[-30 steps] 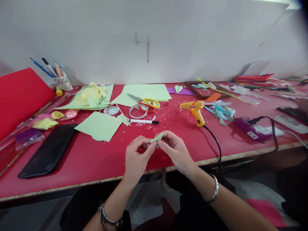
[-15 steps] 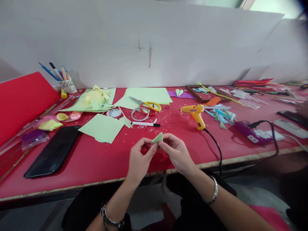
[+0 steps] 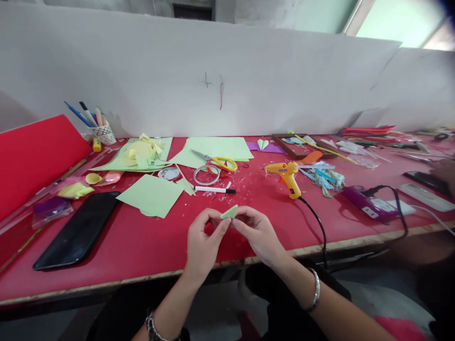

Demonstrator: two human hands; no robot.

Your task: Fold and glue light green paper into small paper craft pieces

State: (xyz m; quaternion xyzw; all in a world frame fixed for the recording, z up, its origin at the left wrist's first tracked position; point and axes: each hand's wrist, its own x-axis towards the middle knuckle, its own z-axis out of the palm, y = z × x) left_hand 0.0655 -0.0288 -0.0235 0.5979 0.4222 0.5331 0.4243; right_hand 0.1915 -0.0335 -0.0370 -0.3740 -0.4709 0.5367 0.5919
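Between my two hands is a small folded piece of light green paper [image 3: 229,212], held just above the table's front part. My left hand [image 3: 205,237] pinches its left side between thumb and fingers. On the other side my right hand [image 3: 258,232] pinches it the same way, thumb tip close to the left thumb. Fingertips behind the paper are partly hidden. Beyond the hands lie a white marker with a black cap [image 3: 215,190], a roll of clear tape [image 3: 206,175] and yellow-handled scissors [image 3: 224,164]. A square green sheet [image 3: 152,194] lies to the left.
A yellow glue gun [image 3: 287,176] stands right of my hands, its black cord running over the table edge. A black phone [image 3: 80,229] lies at left. Farther right are a purple power strip [image 3: 369,203] and another person's hand [image 3: 444,173]. A white board [image 3: 159,76] stands behind.
The folded paper has tilted and shifted slightly left between my fingers, with both hands still pinching it. The camera view has tipped up a little.
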